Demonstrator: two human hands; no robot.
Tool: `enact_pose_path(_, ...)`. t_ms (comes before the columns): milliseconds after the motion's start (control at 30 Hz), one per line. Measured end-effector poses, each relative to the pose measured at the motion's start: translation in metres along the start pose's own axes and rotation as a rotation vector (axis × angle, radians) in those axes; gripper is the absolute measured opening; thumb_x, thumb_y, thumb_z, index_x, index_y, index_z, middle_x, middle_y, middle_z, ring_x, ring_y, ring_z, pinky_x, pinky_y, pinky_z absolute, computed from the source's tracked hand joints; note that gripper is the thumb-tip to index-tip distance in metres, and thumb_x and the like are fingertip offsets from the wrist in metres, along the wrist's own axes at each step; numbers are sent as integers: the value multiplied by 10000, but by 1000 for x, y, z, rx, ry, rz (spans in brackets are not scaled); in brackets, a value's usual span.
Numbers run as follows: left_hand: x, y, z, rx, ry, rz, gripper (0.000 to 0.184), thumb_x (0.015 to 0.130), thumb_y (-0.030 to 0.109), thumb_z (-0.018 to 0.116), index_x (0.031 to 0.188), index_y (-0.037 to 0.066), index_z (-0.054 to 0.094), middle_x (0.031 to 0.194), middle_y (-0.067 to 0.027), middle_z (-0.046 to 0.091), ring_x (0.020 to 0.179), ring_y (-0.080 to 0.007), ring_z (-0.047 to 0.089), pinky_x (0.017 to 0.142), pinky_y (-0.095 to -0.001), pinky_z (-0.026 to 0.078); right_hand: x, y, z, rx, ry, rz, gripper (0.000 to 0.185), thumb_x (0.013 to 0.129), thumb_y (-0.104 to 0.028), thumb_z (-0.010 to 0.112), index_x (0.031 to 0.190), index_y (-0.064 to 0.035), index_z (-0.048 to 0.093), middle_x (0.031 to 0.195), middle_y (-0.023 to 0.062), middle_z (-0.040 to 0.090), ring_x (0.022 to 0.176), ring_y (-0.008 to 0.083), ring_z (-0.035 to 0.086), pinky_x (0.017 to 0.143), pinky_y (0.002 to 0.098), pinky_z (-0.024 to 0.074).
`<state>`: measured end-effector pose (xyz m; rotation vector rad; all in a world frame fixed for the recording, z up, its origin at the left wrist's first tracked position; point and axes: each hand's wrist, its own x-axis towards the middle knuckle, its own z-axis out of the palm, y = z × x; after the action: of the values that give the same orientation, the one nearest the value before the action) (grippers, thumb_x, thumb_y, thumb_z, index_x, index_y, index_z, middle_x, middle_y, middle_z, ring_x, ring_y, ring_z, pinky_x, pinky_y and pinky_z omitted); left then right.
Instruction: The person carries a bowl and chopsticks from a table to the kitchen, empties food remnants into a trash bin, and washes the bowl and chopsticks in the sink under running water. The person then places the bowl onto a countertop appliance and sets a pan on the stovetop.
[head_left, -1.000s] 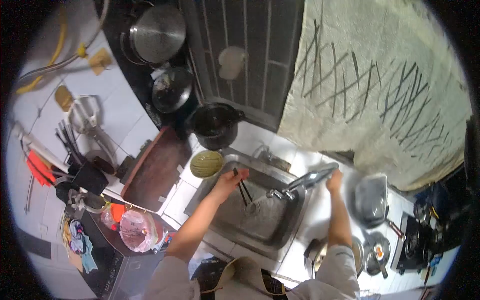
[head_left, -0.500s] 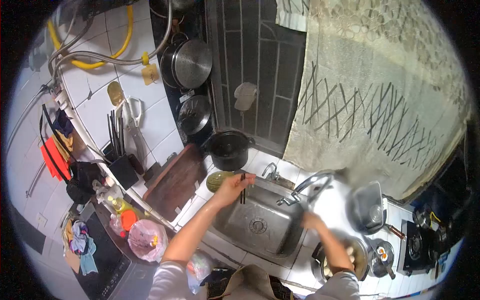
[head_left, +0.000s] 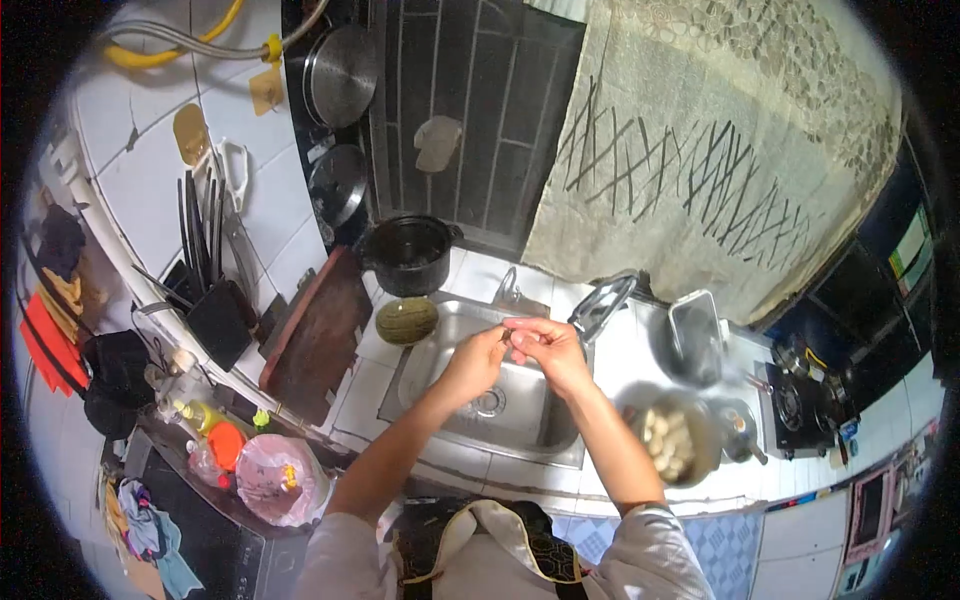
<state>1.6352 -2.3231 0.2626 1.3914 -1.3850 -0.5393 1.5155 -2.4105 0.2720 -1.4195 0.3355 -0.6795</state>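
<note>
Over the sink [head_left: 548,443], my left hand [head_left: 477,362] and my right hand [head_left: 552,350] come together, fingertips touching. My left hand is closed on a pair of dark chopsticks [head_left: 507,337]. Only a short dark bit of them shows between the hands. The fingers of my right hand are closed around that same spot, hiding most of the chopsticks. The faucet [head_left: 598,305] stands just right of my hands. Left of the sink lies a green striped melon [head_left: 406,321].
A black pot [head_left: 408,262] stands behind the melon, beside a leaning brown cutting board [head_left: 315,340]. On the right counter are a pot with pale pieces [head_left: 668,445], a clear container [head_left: 692,335] and a stove [head_left: 805,405]. A pink-lined bin [head_left: 275,480] sits lower left.
My right hand has moved from the counter side of the sink up to my left hand, meeting it at the chopsticks. The view has shifted, showing more floor at the right.
</note>
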Motion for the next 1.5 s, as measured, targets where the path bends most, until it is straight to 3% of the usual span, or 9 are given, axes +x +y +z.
enact_pose_path(267, -12, -10, -13, 37, -71, 51, 224, 778, -6, 341, 894, -12, 532, 760, -150, 597, 738, -293, 580, 651, -351, 443, -14, 3, 18, -56, 36, 23, 189, 778, -80, 590, 944, 11, 599, 762, 71, 616, 647, 109, 566, 609, 228, 476)
enact_pose_path(433, -21, -5, -14, 78, -82, 40, 214, 774, 0, 365, 914, -12, 527, 753, -167, 589, 754, -319, 572, 645, -367, 445, -27, -5, 31, -70, 85, 14, 174, 775, -58, 588, 934, 12, 601, 769, 71, 615, 653, 107, 567, 616, 221, 479)
enact_pose_path(500, -23, -11, -12, 166, -59, 153, 215, 785, 16, 415, 970, 25, 525, 748, -160, 599, 713, -303, 592, 606, -354, 460, -33, -6, 35, -64, 97, 1, 172, 771, -54, 591, 928, 14, 601, 777, 70, 613, 652, 108, 568, 617, 221, 480)
enact_pose_path(700, -33, 0, -15, 217, -25, 245, 179, 776, 21, 441, 935, 9, 522, 752, -179, 581, 688, -318, 586, 591, -377, 459, -46, -11, 50, -36, 169, -2, 170, 746, -72, 622, 890, 18, 607, 777, 87, 596, 636, 129, 554, 589, 241, 467)
enact_pose_path(800, -40, 15, -19, 111, -37, 199, 173, 773, 25, 450, 929, 7, 522, 764, -183, 577, 686, -321, 584, 589, -378, 459, -49, -12, 54, -31, 159, 11, 163, 748, -63, 617, 891, 16, 607, 777, 84, 595, 636, 128, 553, 588, 238, 467)
enact_pose_path(1033, -48, 15, -27, 185, -15, 220, 181, 761, 18, 468, 932, 9, 529, 756, -175, 580, 682, -319, 586, 578, -368, 462, -51, -8, 63, -20, 111, -23, 171, 771, -41, 585, 929, 23, 593, 807, 75, 605, 685, 123, 584, 627, 227, 492)
enact_pose_path(1100, -52, 18, -29, 171, -11, 196, 256, 728, -37, 423, 953, 26, 530, 743, -156, 578, 681, -302, 570, 608, -361, 451, -52, -7, 65, -36, 105, -24, 166, 773, -35, 580, 927, 25, 591, 809, 77, 604, 681, 121, 581, 625, 227, 492)
enact_pose_path(1333, -54, 10, -25, 157, 4, 198, 261, 728, -19, 439, 971, 36, 515, 750, -159, 576, 700, -318, 567, 619, -378, 448, -55, -14, 76, -24, 154, -15, 152, 753, -52, 609, 889, 15, 604, 755, 87, 600, 633, 127, 556, 591, 244, 474)
enact_pose_path(1500, -54, 11, -22, 300, 41, 263, 260, 715, 14, 484, 974, 31, 503, 858, -169, 562, 796, -328, 552, 678, -405, 447, -60, -14, 75, 9, 176, -18, 138, 759, -30, 588, 886, 22, 602, 734, 90, 600, 636, 129, 559, 594, 247, 474)
